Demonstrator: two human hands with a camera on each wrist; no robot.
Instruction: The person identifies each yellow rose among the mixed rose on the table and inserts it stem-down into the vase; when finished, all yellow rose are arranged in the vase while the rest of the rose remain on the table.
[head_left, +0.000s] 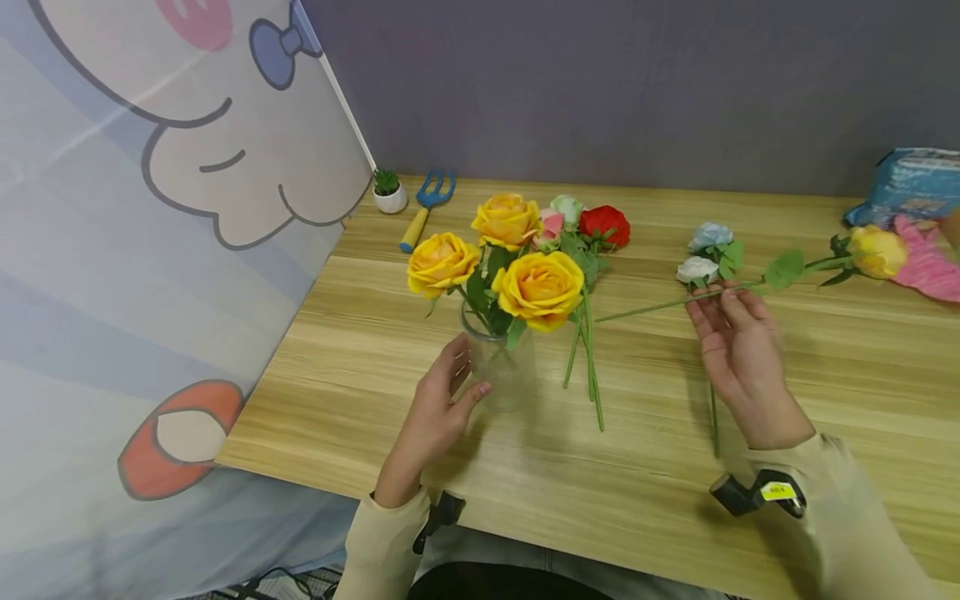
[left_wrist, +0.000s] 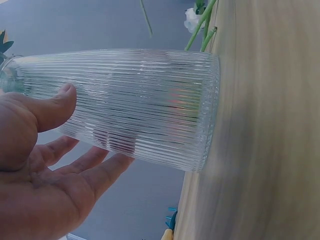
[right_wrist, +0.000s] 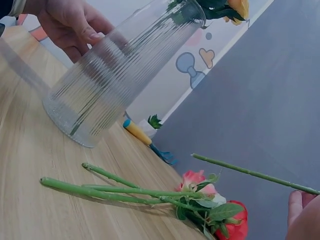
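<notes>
A ribbed clear glass vase (head_left: 510, 379) stands upright with three yellow-orange roses (head_left: 540, 290) in it. My left hand (head_left: 438, 404) holds the vase from the left, thumb on the near side and fingers behind; in the left wrist view the thumb (left_wrist: 57, 107) lies against the ribbed glass. My right hand (head_left: 746, 362) pinches the green stem of a single yellow rose (head_left: 877, 252), its bloom pointing right and its cut end toward the vase. In the right wrist view that stem (right_wrist: 250, 172) shows above the table, with only part of the hand visible.
Right of the vase lie a red rose (head_left: 604, 227), a pink rose (head_left: 549, 227) and a pale green one (head_left: 567, 208). Blue (head_left: 710, 237) and white (head_left: 697, 269) flowers lie beyond my right hand. A hand fork (head_left: 426, 208), potted plant (head_left: 389, 193) and blue packet (head_left: 911, 185) stand farther back.
</notes>
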